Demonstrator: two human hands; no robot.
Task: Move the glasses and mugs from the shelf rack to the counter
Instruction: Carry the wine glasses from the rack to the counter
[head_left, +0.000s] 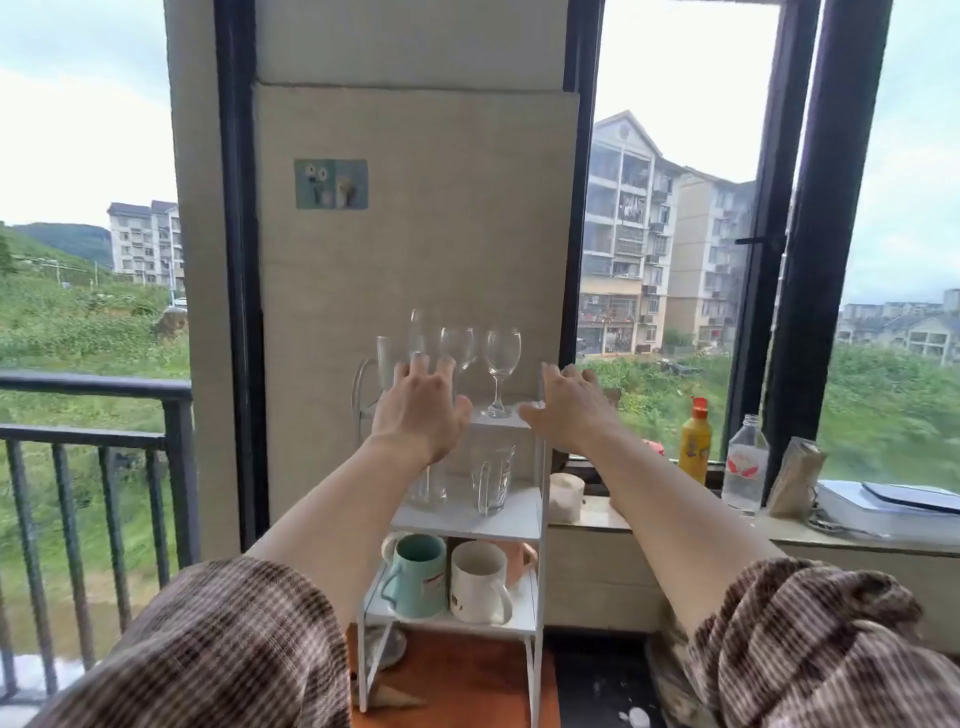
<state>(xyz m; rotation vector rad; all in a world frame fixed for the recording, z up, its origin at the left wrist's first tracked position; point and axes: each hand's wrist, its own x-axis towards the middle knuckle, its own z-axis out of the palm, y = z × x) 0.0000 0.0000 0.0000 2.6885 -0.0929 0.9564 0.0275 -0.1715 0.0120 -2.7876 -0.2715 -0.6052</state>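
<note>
The white shelf rack stands upright against the beige wall panel, with three tiers. On the top tier the wine glasses stand with stems vertical and bowls up: one at the right, one in the middle, a taller one left of it, and a narrow clear glass at the far left. On the middle tier a glass mug stands mouth up, its handle turned toward the viewer; a second clear glass is partly hidden behind the left wrist. On the bottom tier a teal mug and a white mug stand side by side, mouths up, the teal handle facing front-left and the white one front-right, with an orange mug behind them.

The left hand reaches at the top tier, fingers spread, its grip wide and holding nothing; its fingertips overlap the glass stems, and contact cannot be told. The right hand is spread likewise at the rack's top right corner, holding nothing.

The counter runs right of the rack and carries a yellow bottle and a clear bottle.
</note>
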